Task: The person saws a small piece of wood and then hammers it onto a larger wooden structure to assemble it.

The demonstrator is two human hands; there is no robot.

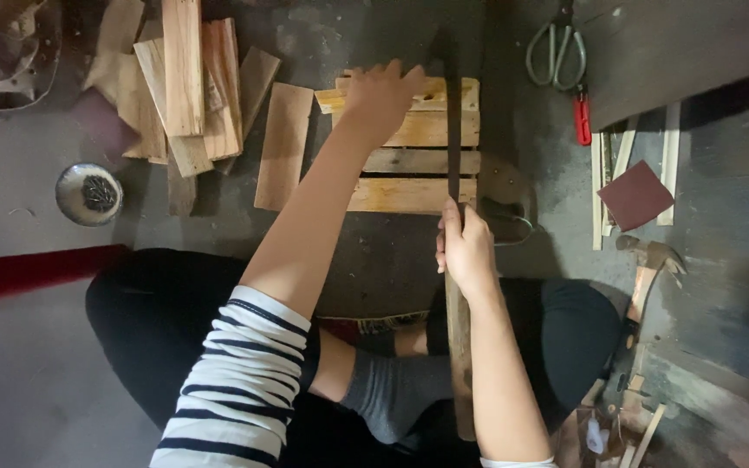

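- Centrally, the slatted pale wooden pallet frame (411,147) lies on the floor before the seated person.
- Left hand (381,97) presses flat, unclenched, on its far edge.
- Right hand (464,247), at its near edge, grips the long dark narrow wooden strip (453,130), whose long axis crosses the 4 slats away from the body.

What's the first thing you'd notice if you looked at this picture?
Right in the middle, the right hand grips a long dark blade laid across a small slatted wooden frame on the floor, while the left hand rests on the frame's far edge. To the left lies a pile of wood offcuts and a small metal bowl of nails. A hammer lies to the right.
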